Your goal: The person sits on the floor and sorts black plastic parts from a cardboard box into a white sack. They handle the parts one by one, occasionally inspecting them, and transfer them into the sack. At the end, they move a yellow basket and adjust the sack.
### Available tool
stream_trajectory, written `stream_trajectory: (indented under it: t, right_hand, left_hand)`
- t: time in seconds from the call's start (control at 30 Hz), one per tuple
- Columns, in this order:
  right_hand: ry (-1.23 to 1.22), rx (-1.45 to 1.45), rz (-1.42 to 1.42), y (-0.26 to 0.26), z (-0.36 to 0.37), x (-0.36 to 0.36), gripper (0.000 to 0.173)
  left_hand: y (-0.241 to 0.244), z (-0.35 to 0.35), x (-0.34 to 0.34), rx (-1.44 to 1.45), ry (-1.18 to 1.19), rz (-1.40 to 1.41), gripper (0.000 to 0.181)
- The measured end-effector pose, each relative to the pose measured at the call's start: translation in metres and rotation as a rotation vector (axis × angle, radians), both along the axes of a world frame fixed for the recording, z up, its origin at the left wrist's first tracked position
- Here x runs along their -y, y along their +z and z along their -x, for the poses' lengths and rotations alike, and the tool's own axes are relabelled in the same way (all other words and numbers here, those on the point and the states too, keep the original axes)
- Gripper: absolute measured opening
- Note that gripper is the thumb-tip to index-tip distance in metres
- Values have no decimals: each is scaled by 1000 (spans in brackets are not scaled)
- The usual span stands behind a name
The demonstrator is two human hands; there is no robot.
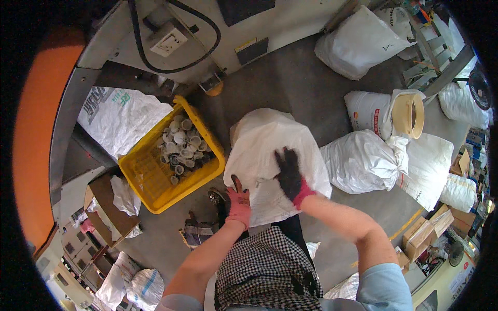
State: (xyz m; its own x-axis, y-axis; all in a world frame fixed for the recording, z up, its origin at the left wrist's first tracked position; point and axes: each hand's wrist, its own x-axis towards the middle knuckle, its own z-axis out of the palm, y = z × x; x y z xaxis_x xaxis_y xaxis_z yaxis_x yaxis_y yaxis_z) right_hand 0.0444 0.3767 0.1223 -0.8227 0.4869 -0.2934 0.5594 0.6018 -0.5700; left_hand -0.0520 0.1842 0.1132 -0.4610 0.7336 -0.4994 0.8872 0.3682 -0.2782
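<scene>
A large white woven sack [272,155] stands in front of my legs, its top side facing me. My left hand [238,202], in a pink glove with dark fingertips, lies at the sack's left edge; whether its fingers pinch the fabric is not plain. Over the middle of the sack is my right hand [288,175], blurred, its glove dark over the fingers and pink at the wrist. Its fingers are spread and hold nothing. Left of the sack, a yellow plastic crate [155,206] contains many translucent cup-shaped plastic pieces [184,145], gathered at its right side.
A tied white sack [358,161] leans close on the right, near a printed sack [367,112] and a cream ring-shaped part [416,116]. Another full sack [354,44] stands behind. A machine panel [280,23] with a hanging black cable [179,72] borders the far side. A cardboard box [109,206] sits left.
</scene>
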Motion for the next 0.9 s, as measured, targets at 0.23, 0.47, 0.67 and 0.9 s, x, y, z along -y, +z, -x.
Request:
stream_trajectory:
  t: [0.23, 0.47, 0.67, 0.9]
  right_hand:
    - [37, 115, -500, 33, -55, -125, 25]
    - [-154, -160, -339, 120, -26, -198, 27]
    - [48, -79, -654, 123, 50, -259, 25]
    - [400, 180, -462, 96, 103, -85, 25]
  left_hand:
    - [35, 67, -6, 590, 800, -253, 39]
    - [173, 65, -59, 1045, 1098, -542, 25]
    - [173, 92, -87, 951, 942, -512, 19]
    - [101, 74, -112, 311, 251, 52, 38]
